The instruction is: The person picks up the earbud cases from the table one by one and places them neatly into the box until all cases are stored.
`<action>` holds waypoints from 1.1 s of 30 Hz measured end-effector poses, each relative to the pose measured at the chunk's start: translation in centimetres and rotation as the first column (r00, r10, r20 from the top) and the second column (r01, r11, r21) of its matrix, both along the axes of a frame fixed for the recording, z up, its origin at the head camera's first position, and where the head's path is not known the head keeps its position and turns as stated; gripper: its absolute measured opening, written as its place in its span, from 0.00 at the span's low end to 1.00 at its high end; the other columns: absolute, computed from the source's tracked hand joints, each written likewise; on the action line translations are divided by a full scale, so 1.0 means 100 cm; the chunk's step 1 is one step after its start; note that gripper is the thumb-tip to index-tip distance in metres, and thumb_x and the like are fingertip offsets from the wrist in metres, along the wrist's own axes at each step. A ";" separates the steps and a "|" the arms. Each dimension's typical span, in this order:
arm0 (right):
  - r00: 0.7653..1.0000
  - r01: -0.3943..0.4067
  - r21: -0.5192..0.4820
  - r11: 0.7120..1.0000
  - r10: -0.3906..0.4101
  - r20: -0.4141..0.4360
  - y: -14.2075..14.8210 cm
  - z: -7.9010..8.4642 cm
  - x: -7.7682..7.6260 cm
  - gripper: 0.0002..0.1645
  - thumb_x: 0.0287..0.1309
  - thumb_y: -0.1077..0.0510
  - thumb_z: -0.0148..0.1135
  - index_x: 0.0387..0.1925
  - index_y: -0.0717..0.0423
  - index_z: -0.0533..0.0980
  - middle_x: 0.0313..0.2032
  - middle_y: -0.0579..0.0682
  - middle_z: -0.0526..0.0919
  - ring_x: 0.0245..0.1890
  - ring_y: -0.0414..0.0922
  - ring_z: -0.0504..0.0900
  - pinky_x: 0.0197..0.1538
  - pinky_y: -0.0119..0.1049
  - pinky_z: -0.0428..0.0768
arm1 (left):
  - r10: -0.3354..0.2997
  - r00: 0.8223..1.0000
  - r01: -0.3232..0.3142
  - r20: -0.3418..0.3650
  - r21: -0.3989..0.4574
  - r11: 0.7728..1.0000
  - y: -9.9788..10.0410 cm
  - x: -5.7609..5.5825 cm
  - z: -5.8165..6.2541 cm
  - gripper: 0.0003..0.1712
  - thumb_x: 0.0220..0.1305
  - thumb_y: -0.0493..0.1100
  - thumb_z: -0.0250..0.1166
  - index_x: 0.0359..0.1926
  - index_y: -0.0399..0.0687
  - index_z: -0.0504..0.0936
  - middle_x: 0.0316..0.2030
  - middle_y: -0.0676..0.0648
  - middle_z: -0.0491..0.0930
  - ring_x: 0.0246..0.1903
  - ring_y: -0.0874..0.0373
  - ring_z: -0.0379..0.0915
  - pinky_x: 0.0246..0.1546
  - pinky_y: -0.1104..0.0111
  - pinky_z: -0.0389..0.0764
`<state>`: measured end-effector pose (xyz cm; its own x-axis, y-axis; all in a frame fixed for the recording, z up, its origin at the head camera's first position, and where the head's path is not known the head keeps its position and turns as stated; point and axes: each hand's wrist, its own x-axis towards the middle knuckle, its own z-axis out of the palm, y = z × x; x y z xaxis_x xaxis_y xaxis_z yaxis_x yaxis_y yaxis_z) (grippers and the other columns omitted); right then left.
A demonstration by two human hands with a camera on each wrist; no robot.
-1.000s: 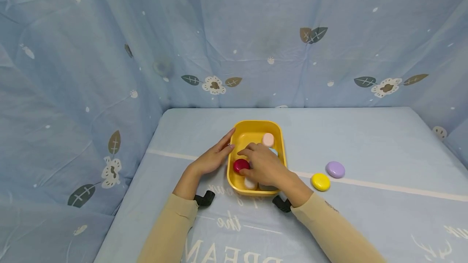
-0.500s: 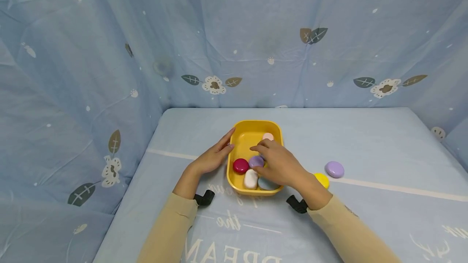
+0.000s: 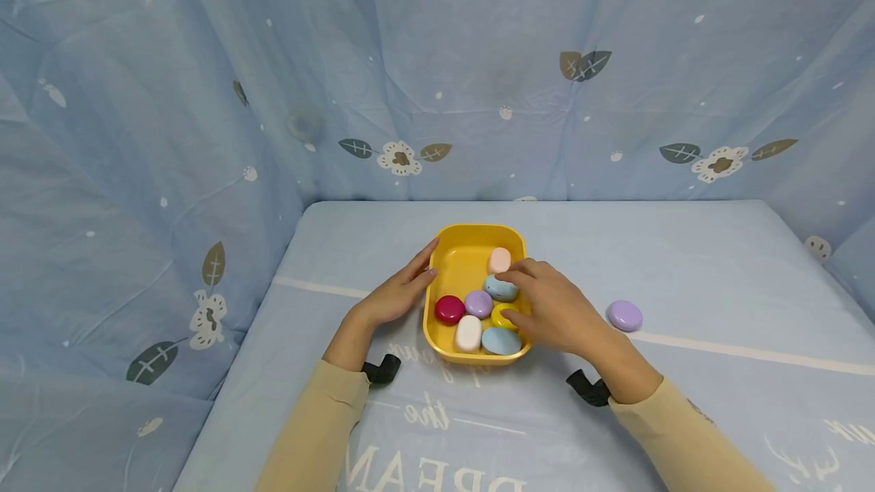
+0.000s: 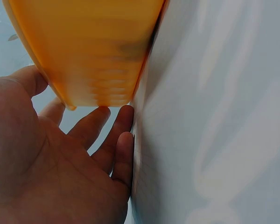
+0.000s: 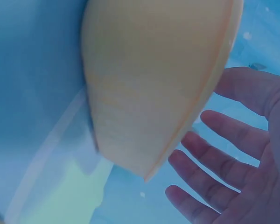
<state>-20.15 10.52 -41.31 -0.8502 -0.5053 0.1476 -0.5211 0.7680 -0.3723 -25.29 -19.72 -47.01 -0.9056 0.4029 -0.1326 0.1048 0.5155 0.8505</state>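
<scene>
A yellow plastic box stands on the cloth between the hands. In it lie smooth rounded pieces: a crimson disc, a lavender disc, a white oblong, a yellow piece, a pale pink piece and two light-blue ovals. My left hand rests with extended fingers against the box's left side, thumb at the rim in the left wrist view. Over the right rim is my right hand, its spread fingers holding nothing; its fingertips overlap the yellow piece and the upper blue oval in the head view.
Another lavender disc lies on the cloth to the right of my right hand. Pale blue printed cloth covers the table, and a matching curtain hangs behind and along the left side.
My right hand has drawn back rightward from the box's middle to its right rim, uncovering the pieces inside. A yellow disc on the table is now hidden by my right wrist. Left hand unchanged.
</scene>
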 end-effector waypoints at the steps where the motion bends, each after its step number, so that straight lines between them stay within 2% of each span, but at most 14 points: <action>1: 1.000 0.004 -0.001 1.000 -0.004 0.001 0.003 0.000 0.001 0.35 0.58 0.50 0.77 0.66 0.52 0.78 0.60 0.52 0.79 0.59 0.52 0.78 0.63 0.51 0.81 | 0.001 1.000 -0.001 0.000 0.000 1.000 0.000 0.000 0.000 0.35 0.80 0.66 0.46 0.80 0.87 0.44 0.83 0.61 0.45 0.82 0.52 0.48 0.82 0.49 0.50; 10: 0.999 0.047 0.003 0.999 -0.047 -0.004 0.034 -0.002 0.007 0.34 0.61 0.49 0.74 0.67 0.52 0.77 0.61 0.53 0.79 0.62 0.55 0.78 0.64 0.57 0.79 | 0.008 1.000 -0.008 0.003 -0.001 1.000 -0.001 0.000 -0.003 0.34 0.80 0.66 0.46 0.80 0.88 0.44 0.83 0.61 0.45 0.82 0.52 0.48 0.81 0.48 0.49; 19: 0.995 0.097 0.099 0.990 -0.098 0.005 0.060 -0.004 0.016 0.36 0.60 0.48 0.75 0.69 0.50 0.76 0.62 0.55 0.79 0.59 0.57 0.80 0.59 0.60 0.81 | 0.015 1.000 -0.015 0.005 -0.009 1.000 -0.001 0.001 -0.001 0.34 0.81 0.63 0.47 0.80 0.89 0.44 0.83 0.61 0.46 0.82 0.51 0.48 0.81 0.47 0.49; 26: 0.991 0.113 0.148 0.983 -0.123 0.057 0.075 -0.006 0.022 0.34 0.56 0.50 0.78 0.64 0.50 0.80 0.59 0.53 0.81 0.53 0.54 0.82 0.52 0.56 0.84 | 0.012 1.000 -0.012 0.007 -0.005 1.000 0.000 -0.001 0.000 0.34 0.80 0.65 0.47 0.79 0.90 0.44 0.83 0.62 0.46 0.82 0.52 0.46 0.81 0.46 0.48; 33: 0.988 0.113 0.189 0.975 -0.130 0.083 0.088 -0.013 0.027 0.31 0.52 0.50 0.80 0.58 0.52 0.83 0.56 0.53 0.81 0.50 0.53 0.83 0.51 0.55 0.85 | 0.009 1.000 -0.009 0.007 0.003 1.000 -0.001 -0.002 -0.001 0.34 0.80 0.65 0.47 0.80 0.89 0.45 0.83 0.62 0.46 0.82 0.52 0.47 0.81 0.46 0.48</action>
